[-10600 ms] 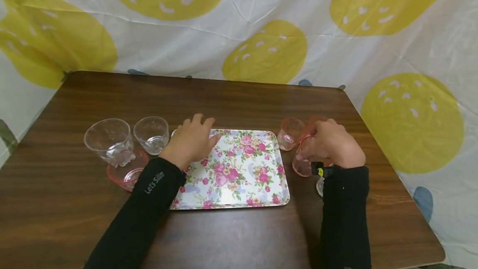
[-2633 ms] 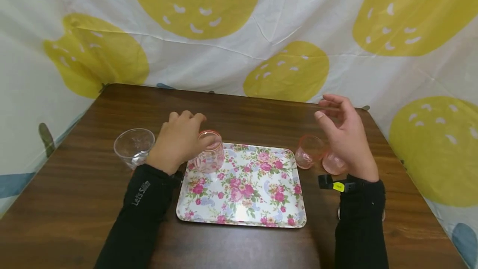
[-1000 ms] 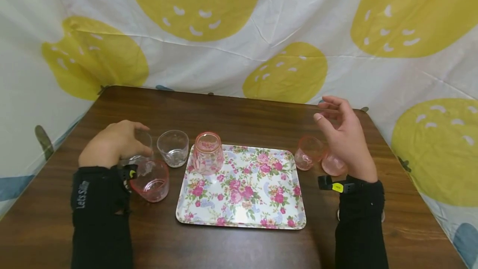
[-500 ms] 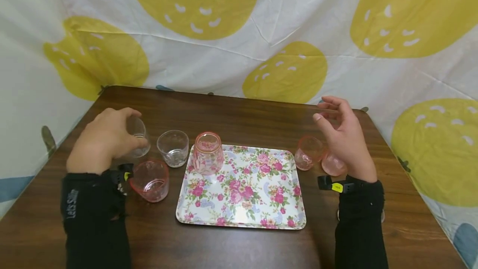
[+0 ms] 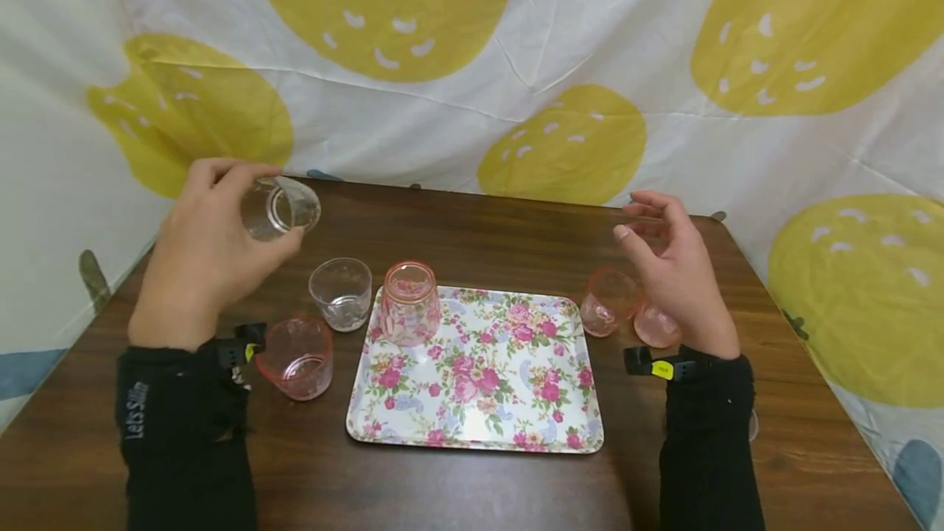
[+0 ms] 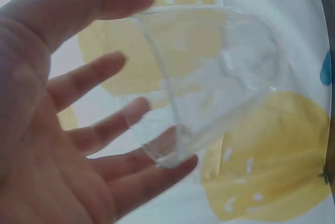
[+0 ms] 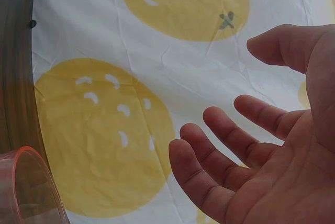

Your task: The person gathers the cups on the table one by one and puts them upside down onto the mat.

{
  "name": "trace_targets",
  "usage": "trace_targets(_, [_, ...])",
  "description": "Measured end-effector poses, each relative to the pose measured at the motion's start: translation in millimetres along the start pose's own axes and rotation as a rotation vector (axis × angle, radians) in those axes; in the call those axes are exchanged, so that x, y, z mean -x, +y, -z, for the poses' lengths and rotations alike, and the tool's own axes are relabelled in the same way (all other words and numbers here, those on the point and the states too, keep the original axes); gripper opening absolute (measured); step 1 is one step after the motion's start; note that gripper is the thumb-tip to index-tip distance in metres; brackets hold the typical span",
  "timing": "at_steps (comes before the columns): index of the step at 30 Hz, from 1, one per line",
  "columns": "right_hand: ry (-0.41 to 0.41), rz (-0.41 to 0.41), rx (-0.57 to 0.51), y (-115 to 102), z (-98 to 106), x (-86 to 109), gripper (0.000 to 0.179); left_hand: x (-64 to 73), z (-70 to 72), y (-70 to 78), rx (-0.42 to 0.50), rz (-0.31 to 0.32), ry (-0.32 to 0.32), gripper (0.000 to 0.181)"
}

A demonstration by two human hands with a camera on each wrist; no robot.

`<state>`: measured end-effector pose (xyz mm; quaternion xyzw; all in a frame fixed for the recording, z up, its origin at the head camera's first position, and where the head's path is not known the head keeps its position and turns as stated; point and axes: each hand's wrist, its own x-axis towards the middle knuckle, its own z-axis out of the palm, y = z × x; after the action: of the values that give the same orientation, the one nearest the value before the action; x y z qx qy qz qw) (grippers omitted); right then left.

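Observation:
My left hand (image 5: 199,256) grips a clear glass (image 5: 283,207) by its rim end, raised and tipped on its side at the far left. In the left wrist view, thumb and fingers span that glass's wide mouth. My right hand (image 5: 674,277) hangs with loosely bent fingers, holding nothing, above two pink glasses, one (image 5: 608,301) by the tray and another (image 5: 655,324) partly behind the wrist. An upside-down pink glass (image 5: 410,310) stands on the floral tray's (image 5: 479,424) back left corner. Left of the tray are an upright clear glass (image 5: 341,293) and an upright pink glass (image 5: 297,359).
The brown wooden table (image 5: 457,494) meets a white cloth (image 5: 560,15) with yellow fruit prints along its back edge. A sliver of a clear glass (image 5: 753,426) shows beside the right sleeve, mostly hidden by it.
After leaving the upturned pink glass on the tray, my left hand moved left, took the clear glass, lifted it and tipped it over. My right hand has barely moved in the last seconds.

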<state>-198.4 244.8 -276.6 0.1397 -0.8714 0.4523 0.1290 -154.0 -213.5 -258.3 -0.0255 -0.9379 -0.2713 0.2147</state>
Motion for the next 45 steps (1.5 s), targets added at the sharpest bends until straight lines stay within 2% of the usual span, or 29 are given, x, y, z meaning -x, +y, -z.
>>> trace_targets(5, [-0.004, -0.004, 0.001, -0.6, -1.4, -0.9, 0.053, -1.8, -4.7, 9.2, 0.093, -0.046, 0.127, 0.068])
trace_targets(8, [-0.001, -0.009, 0.005, -0.6, -2.8, -1.6, 0.053, -3.3, -9.6, 16.0, 0.139, -0.09, 0.181, 0.067])
trace_targets(12, [-0.001, -0.017, 0.015, -1.0, -5.0, -2.2, 0.053, -4.4, -15.5, 24.7, 0.185, -0.132, 0.2, 0.066])
trace_targets(18, [-0.01, -0.007, 0.021, -2.8, -8.6, -2.3, 0.054, -5.6, -25.2, 32.5, 0.261, -0.207, 0.189, 0.066])
trace_targets(23, [-0.023, 0.004, 0.029, -4.7, -12.7, -2.8, 0.056, -6.5, -33.5, 37.5, 0.294, -0.245, 0.145, 0.065])
trace_targets(33, [-0.029, 0.052, -0.006, -9.3, -23.4, -3.0, 0.052, -4.1, -45.0, 51.9, 0.446, -0.2, -0.033, 0.063])
trace_targets(39, [-0.003, 0.092, -0.085, -14.6, -33.1, -2.7, 0.045, -2.5, -52.4, 61.4, 0.47, -0.194, -0.082, 0.062])
trace_targets(45, [-0.038, 0.161, -0.191, -16.2, -42.6, -4.8, 0.045, -1.9, -63.1, 68.8, 0.48, -0.226, -0.138, 0.062])
